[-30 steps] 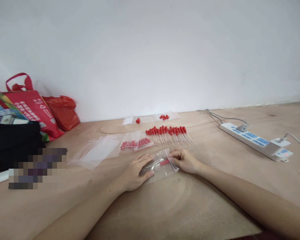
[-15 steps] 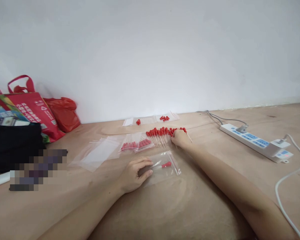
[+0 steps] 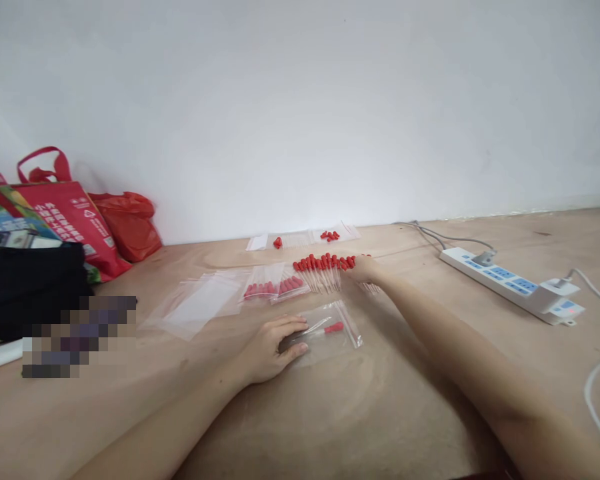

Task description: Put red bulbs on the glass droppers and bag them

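Observation:
My left hand (image 3: 275,348) lies on a clear zip bag (image 3: 325,350), its thumb and fingers apart on the plastic. Inside that bag is a dropper with a red rubber bulb (image 3: 334,327). Farther off, my right hand (image 3: 365,270) reaches into a row of loose droppers (image 3: 323,270), whose red bulbs point away from me and pale stems toward me. Its fingers are closed at one bulb, and the fingertips are partly hidden. Left of the row, filled zip bags (image 3: 261,283) hold several droppers each. A fanned stack of flat zip bags (image 3: 197,307) lies beside them.
Near the wall lie more bags with red-bulbed droppers (image 3: 329,236). At the right is a white power strip (image 3: 505,280) with plugs and cables. Red carrier bags (image 3: 73,223) and a black bag (image 3: 35,287) stand at the left, near a pixelated patch.
My right hand has moved slightly right and away along the row of droppers. My left hand keeps its place on the bag.

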The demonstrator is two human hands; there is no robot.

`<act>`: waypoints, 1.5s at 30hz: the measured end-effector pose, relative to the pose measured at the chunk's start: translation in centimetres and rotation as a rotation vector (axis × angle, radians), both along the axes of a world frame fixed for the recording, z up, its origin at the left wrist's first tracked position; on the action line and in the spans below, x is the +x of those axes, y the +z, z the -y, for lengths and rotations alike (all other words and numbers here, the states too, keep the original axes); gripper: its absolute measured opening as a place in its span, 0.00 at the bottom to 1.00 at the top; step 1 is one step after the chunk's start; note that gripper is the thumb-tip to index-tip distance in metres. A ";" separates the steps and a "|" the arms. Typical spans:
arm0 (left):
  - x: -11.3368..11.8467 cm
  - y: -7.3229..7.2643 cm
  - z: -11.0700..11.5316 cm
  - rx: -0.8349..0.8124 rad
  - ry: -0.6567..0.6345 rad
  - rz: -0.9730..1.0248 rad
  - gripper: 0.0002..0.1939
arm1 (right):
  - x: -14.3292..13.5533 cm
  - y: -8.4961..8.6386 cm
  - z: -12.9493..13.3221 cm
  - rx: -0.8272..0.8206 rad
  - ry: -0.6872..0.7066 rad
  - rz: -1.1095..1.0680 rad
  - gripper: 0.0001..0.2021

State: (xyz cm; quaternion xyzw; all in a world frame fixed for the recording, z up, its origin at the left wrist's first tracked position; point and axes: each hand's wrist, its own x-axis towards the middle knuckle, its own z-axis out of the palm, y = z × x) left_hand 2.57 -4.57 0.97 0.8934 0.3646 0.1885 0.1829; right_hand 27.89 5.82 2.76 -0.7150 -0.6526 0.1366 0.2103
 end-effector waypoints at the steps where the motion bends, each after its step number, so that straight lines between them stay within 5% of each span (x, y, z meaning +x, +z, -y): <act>1: 0.0 -0.1 0.0 -0.001 -0.002 -0.002 0.16 | 0.8 0.2 0.5 -0.048 0.010 -0.013 0.08; 6: 0.0 -0.2 -0.1 0.002 -0.004 -0.002 0.16 | 3.3 -0.8 3.9 -0.145 0.202 -0.647 0.07; 13: 0.2 0.3 0.1 -0.014 0.010 0.006 0.13 | 1.0 -3.6 7.7 0.001 0.128 -1.120 0.35; 20: 0.2 0.3 0.2 -0.019 0.050 -0.014 0.16 | -1.9 -3.5 8.3 0.049 -0.032 -1.324 0.21; 26: 0.2 0.4 0.2 -0.016 0.066 -0.038 0.18 | -2.1 -4.1 8.9 -0.017 0.022 -1.301 0.11; 38: 0.2 0.3 0.1 0.009 0.058 -0.044 0.18 | -1.4 -5.0 9.1 -0.113 0.319 -1.050 0.18; 45: 0.3 0.5 0.2 0.010 0.065 -0.047 0.18 | -1.7 -5.2 8.7 -0.062 0.326 -0.930 0.12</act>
